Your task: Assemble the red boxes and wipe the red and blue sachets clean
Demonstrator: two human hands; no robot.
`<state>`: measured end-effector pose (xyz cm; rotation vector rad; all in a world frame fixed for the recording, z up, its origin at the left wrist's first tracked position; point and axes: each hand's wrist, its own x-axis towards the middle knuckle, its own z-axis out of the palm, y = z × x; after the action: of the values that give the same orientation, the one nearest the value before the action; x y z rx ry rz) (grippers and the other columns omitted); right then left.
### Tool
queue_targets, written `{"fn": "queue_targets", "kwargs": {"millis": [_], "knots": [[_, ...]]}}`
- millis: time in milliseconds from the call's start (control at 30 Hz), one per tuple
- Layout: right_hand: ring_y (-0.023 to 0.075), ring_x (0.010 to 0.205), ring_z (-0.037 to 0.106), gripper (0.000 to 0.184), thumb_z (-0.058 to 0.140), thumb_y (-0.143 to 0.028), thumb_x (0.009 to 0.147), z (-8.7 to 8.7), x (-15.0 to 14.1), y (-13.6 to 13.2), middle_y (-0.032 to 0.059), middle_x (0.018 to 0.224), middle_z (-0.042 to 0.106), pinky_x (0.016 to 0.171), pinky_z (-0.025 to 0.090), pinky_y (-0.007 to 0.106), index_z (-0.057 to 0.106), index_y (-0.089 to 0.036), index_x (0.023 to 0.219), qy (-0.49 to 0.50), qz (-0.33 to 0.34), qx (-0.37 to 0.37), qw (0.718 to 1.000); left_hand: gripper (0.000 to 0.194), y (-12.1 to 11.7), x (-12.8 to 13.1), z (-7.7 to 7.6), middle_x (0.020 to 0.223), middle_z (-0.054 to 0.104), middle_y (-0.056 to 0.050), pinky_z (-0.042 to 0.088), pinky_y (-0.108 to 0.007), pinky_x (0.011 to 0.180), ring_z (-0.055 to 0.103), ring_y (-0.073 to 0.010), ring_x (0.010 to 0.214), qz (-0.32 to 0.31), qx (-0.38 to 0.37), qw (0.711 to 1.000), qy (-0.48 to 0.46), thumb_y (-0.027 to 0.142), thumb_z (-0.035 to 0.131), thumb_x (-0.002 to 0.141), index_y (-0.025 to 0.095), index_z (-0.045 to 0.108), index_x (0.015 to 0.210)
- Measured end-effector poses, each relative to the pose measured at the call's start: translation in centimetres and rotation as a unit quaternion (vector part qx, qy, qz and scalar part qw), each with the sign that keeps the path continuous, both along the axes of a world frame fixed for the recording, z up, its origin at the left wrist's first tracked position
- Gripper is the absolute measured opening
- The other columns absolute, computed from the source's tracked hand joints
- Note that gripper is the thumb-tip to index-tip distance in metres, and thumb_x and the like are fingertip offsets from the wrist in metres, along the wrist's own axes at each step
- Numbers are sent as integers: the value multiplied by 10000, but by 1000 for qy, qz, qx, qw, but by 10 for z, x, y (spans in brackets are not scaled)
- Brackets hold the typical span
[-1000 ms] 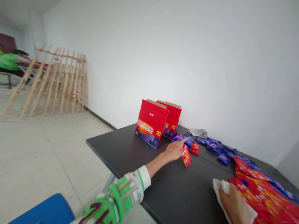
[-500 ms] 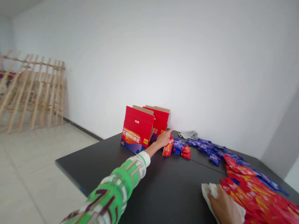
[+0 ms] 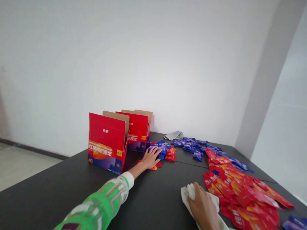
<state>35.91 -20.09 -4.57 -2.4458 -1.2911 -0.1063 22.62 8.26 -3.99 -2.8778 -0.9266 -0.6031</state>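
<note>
My left hand [image 3: 150, 157] lies flat with fingers spread on a red packet [image 3: 156, 166] on the black table [image 3: 72, 179], its fingertips touching a small heap of blue and red packets [image 3: 166, 150]. Two open red cartons [image 3: 107, 142] stand just left of it, near the wall. My right hand [image 3: 202, 206] is closed over a crumpled white cloth [image 3: 185, 193] at the table's near edge, beside a wide spread of red packets [image 3: 240, 191].
A row of blue packets [image 3: 192, 145] runs along the back of the table, with a grey cloth [image 3: 175, 135] by the wall. A white wall stands behind, a pillar at right. A few blue packets [image 3: 296, 221] lie at the far right.
My left hand, which held a red packet upright, has come down and now lies flat on a red packet on the table. The view has swung right; my right hand stays on the cloth.
</note>
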Motion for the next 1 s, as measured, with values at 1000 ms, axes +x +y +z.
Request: {"fn": "queue_targets", "kwargs": {"millis": [1000], "knots": [[285, 913, 541, 451, 514, -58, 590, 13, -29, -3, 78, 967, 577, 778, 419, 407, 539, -209, 1014, 71, 38, 8, 997, 760, -66, 286, 1, 1441, 255, -189, 281, -559, 955, 287, -437, 1267, -82, -180, 979, 48, 554, 607, 717, 242, 336, 1356]]}}
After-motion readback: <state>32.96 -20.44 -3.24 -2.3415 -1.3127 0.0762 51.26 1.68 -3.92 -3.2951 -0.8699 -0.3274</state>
